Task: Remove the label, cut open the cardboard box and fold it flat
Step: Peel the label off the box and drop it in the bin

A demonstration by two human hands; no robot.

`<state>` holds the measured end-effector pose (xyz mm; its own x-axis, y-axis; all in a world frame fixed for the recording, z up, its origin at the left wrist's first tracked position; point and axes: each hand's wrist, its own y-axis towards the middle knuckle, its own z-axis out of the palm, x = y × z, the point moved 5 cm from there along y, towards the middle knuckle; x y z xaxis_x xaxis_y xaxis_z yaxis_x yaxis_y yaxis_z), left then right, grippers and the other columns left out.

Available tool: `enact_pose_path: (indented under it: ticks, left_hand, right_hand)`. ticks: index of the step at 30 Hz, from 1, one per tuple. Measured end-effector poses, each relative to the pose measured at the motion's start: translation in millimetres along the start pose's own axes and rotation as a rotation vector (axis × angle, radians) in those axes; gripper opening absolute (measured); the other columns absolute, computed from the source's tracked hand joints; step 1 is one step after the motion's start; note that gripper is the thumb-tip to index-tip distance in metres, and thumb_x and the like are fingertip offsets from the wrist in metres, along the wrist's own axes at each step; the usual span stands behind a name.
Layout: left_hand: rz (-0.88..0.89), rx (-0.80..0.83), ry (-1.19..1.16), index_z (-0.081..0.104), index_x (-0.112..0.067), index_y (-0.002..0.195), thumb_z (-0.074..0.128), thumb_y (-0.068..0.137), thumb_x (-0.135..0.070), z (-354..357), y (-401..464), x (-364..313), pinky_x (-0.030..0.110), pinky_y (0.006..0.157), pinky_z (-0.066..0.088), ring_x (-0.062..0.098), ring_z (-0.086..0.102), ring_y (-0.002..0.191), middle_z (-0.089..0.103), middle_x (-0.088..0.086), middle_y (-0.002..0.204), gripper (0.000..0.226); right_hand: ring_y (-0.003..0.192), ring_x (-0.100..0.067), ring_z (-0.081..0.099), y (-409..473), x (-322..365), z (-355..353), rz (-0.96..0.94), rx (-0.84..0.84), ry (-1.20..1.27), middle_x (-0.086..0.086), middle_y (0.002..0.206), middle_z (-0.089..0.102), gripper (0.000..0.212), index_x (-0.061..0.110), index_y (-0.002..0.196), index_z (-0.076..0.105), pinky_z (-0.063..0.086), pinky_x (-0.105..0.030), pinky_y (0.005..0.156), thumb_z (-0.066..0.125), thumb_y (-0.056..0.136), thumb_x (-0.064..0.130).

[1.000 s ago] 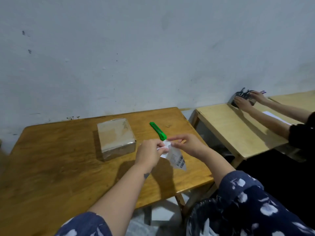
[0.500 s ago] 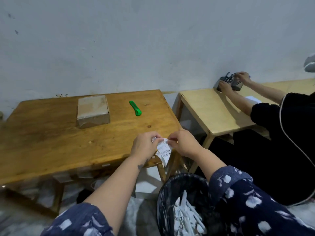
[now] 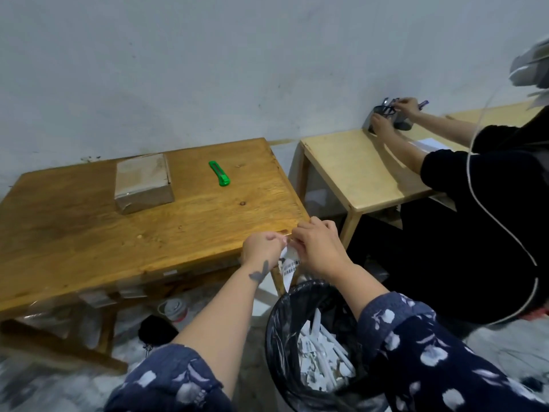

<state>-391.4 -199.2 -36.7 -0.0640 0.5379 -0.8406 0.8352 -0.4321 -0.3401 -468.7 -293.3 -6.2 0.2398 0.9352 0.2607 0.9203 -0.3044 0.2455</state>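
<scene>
Bare workroom: wooden tables (image 3: pixel 89 233), scrap bin (image 3: pixel 285 337).

I see a pale, scuffed plaster wall (image 3: pixel 208 69) behind two wooden tables. The darker table (image 3: pixel 74 233) stands on the left, the lighter table (image 3: pixel 350 171) just beside it on the right, a narrow gap between them. The floor (image 3: pixel 44 385) is grey and mottled. Light is soft and even.

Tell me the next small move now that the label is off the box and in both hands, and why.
Probably let go of the label so it drops into the bin. Both the left hand and right hand pinch it crumpled right above the bin's open mouth, which already holds paper scraps. The box on the table looks uncut, with the green cutter lying beside it.
</scene>
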Motion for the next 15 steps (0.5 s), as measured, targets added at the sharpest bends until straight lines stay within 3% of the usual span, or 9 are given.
enact_pose_path:
  ticks: [3,5,8,12,15]
  left_hand:
    - [-0.199,-0.041,-0.041,0.068,-0.008,0.094,0.053,0.088,-0.022,3,7,18,0.028,0.056,0.045,0.018,0.052,0.068,0.06,0.004,0.076,0.022]
    - [-0.243,-0.078,-0.001,0.063,-0.006,0.114,0.052,0.092,-0.019,-10,16,33,0.024,0.062,0.046,0.019,0.055,0.08,0.058,0.003,0.083,0.027]
    - [-0.113,-0.049,-0.093,0.069,-0.015,0.107,0.058,0.092,-0.024,-2,20,31,0.029,0.082,0.044,0.016,0.054,0.097,0.063,-0.002,0.107,0.02]
    - [-0.031,0.16,-0.126,0.076,-0.022,0.095,0.067,0.086,-0.027,45,12,10,0.033,0.089,0.048,0.015,0.058,0.101,0.07,-0.005,0.107,0.013]
    - [-0.078,0.252,-0.184,0.076,-0.021,0.095,0.071,0.082,-0.025,61,5,3,0.023,0.064,0.046,0.011,0.06,0.087,0.072,-0.001,0.097,0.014]
  right_hand:
    - [0.072,-0.014,0.032,-17,-12,-7,-0.02,-0.041,-0.064,0.014,0.068,0.039,0.029,0.026,0.067,0.038,0.034,-0.036,0.073,0.057,0.083,0.01]
    - [0.073,-0.013,0.037,-29,-30,-10,0.017,-0.029,-0.099,0.014,0.068,0.043,0.025,0.026,0.066,0.042,0.034,-0.035,0.075,0.057,0.084,0.015]
    - [0.079,-0.008,0.049,-43,-69,-16,0.283,0.025,0.143,0.011,0.076,0.059,0.021,0.029,0.069,0.057,0.03,-0.034,0.079,0.056,0.089,0.033]
    - [0.08,-0.002,0.056,-43,-72,-12,0.378,0.045,0.32,0.015,0.077,0.066,0.013,0.036,0.074,0.066,0.036,-0.037,0.086,0.062,0.086,0.04]
    - [0.075,-0.003,0.058,-45,-76,-8,0.459,-0.022,0.437,0.017,0.071,0.066,0.013,0.037,0.07,0.065,0.046,-0.047,0.088,0.065,0.083,0.04]
